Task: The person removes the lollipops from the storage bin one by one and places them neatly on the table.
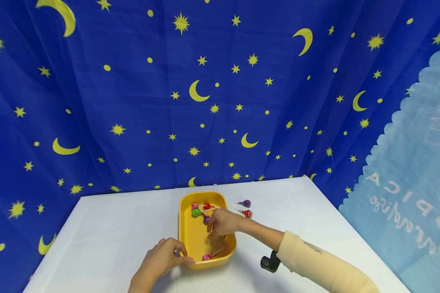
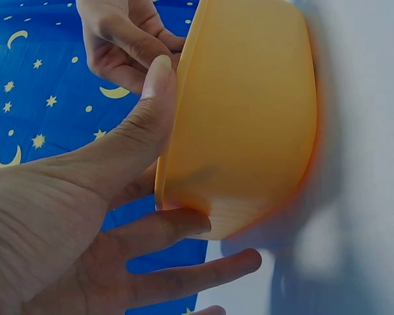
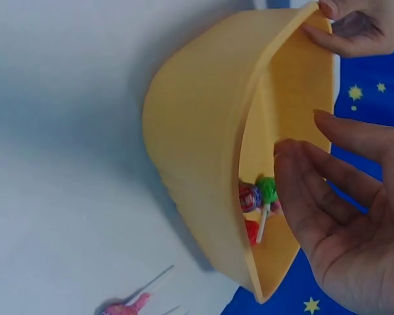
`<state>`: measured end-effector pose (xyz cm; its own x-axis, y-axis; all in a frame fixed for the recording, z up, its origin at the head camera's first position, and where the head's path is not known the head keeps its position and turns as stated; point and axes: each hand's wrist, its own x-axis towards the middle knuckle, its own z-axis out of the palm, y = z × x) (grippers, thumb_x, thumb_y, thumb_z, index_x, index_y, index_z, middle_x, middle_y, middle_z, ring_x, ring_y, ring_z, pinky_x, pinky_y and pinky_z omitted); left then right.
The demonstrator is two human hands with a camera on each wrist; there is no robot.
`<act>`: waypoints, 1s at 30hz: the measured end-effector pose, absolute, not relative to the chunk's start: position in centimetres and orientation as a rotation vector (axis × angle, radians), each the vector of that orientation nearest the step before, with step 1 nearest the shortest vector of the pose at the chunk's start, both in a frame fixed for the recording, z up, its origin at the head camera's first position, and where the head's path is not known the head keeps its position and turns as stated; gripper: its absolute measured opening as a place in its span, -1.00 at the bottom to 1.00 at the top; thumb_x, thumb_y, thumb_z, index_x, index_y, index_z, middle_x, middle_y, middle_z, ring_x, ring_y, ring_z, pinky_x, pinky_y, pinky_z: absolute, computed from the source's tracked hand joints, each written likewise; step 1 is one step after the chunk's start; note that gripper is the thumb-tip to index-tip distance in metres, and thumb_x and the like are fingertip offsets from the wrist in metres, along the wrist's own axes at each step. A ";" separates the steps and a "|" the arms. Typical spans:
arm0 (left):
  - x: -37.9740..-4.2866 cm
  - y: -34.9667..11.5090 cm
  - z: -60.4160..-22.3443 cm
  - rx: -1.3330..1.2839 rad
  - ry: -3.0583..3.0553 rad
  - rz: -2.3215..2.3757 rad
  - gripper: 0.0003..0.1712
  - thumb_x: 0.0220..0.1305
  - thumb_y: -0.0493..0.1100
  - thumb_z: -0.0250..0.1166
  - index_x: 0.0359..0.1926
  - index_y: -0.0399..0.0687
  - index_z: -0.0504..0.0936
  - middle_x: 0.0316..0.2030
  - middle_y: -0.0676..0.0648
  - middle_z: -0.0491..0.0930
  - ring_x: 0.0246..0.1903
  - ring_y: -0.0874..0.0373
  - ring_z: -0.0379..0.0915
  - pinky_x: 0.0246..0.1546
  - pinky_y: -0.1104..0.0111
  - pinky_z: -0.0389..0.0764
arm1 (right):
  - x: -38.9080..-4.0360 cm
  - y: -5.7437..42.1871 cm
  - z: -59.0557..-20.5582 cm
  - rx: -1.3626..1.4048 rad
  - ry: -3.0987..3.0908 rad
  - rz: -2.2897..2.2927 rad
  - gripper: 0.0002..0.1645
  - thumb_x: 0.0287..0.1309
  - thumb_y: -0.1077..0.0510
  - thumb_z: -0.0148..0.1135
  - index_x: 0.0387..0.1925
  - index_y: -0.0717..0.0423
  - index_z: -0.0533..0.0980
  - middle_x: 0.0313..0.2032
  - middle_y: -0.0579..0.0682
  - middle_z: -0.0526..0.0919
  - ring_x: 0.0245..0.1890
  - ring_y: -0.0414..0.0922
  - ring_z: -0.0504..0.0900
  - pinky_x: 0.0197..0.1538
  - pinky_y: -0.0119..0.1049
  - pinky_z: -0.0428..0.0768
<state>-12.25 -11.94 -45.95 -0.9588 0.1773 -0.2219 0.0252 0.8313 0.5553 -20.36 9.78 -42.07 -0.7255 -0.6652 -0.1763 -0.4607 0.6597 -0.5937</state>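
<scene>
My left hand (image 1: 163, 258) pinches the near left corner of a yellow plastic tub (image 1: 232, 244), thumb on the rim and fingers around the corner. Over the tub's right side, my right hand (image 1: 223, 222) reaches in; the right wrist view shows a gap between thumb and fingers, with nothing held. At the tub's far end lie a green lollipop (image 1: 196, 213), a red lollipop (image 1: 207, 206), a pink lollipop (image 1: 194, 206) and a purple lollipop (image 1: 206, 219), the last close to the right fingers. Another pink lollipop (image 1: 207, 257) lies at the near end.
Right of the tub, a purple lollipop (image 1: 246, 203) and a red lollipop (image 1: 247, 213) lie on the white table (image 1: 132, 219). A blue curtain (image 1: 150, 101) with moons and stars hangs behind, and a light blue cloth (image 1: 418, 162) hangs at the right.
</scene>
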 end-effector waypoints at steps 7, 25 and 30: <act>-12.4 -12.0 -45.9 0.136 2.727 0.820 -0.65 -0.12 0.26 0.50 -0.51 0.16 0.70 -0.44 0.10 0.53 -0.36 0.13 0.36 -0.36 0.20 0.39 | -19.9 8.5 -42.6 -0.881 2.473 -0.638 -0.90 0.07 0.23 0.41 -0.40 0.23 0.71 -0.69 -0.14 0.54 -0.72 -0.35 0.38 -0.59 -0.56 0.37; -12.3 -12.1 -45.9 0.159 2.739 0.835 -0.66 -0.12 0.25 0.50 -0.51 0.15 0.69 -0.46 0.10 0.53 -0.39 0.14 0.35 -0.40 0.22 0.38 | -18.7 7.0 -44.4 -0.781 2.431 -0.316 -0.84 0.18 0.10 0.29 -0.33 0.07 0.73 -0.66 -0.20 0.55 -0.61 -0.34 0.42 -0.50 -0.54 0.41; -12.4 -12.0 -45.9 0.153 2.737 0.832 -0.66 -0.12 0.25 0.50 -0.52 0.16 0.69 -0.46 0.10 0.52 -0.39 0.14 0.35 -0.40 0.23 0.37 | -18.6 7.0 -44.5 -0.810 2.433 -0.293 -0.84 0.19 0.07 0.30 -0.32 0.04 0.74 -0.64 -0.23 0.56 -0.59 -0.37 0.40 -0.47 -0.55 0.38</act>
